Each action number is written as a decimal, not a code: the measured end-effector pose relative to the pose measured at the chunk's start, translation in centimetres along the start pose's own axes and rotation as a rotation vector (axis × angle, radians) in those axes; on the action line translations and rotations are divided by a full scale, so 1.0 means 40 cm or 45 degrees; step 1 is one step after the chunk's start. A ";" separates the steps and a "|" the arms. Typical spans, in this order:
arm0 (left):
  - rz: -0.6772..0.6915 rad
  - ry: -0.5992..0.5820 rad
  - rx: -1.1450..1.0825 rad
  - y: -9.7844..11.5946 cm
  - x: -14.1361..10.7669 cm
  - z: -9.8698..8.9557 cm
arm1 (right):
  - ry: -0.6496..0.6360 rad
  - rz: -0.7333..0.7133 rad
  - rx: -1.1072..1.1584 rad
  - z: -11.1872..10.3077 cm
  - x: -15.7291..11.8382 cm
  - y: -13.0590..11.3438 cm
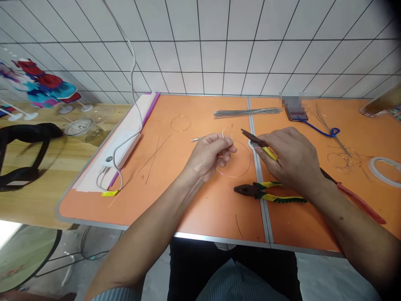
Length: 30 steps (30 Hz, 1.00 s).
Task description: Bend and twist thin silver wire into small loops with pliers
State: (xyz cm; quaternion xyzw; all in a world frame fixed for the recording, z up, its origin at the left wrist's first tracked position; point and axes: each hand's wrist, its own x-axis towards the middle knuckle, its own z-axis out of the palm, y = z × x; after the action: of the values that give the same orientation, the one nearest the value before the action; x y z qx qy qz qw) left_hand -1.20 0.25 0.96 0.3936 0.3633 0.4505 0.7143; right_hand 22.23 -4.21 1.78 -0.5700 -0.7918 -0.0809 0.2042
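Between the thumb and fingers of my left hand is a thin wire bent into a small loop. My right hand is wrapped round small pliers with yellow handles, whose dark tip points left toward the loop, apart from it. Behind my left hand a wire ring lies on the orange table. Larger pliers with yellow and green handles lie below my right hand. A bundle of straight wires rests farther back.
Left are a white power strip with a cable, another wire ring and loose wires. Right are a phone with a blue cord, tangled wire, a white ring and a red-handled tool. A tiled wall stands behind.
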 end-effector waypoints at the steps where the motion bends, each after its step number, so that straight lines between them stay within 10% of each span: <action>1: -0.006 0.010 0.023 0.000 -0.001 0.001 | -0.004 -0.060 -0.062 -0.002 0.000 0.003; 30: 0.071 0.008 0.281 0.003 -0.006 0.008 | 0.091 -0.268 -0.340 0.014 0.004 0.045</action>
State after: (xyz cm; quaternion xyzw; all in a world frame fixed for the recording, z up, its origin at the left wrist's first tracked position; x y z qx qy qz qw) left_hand -1.06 -0.01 1.25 0.4785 0.4019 0.4288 0.6525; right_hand 23.73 -3.26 1.17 -0.5028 -0.8215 -0.2265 0.1449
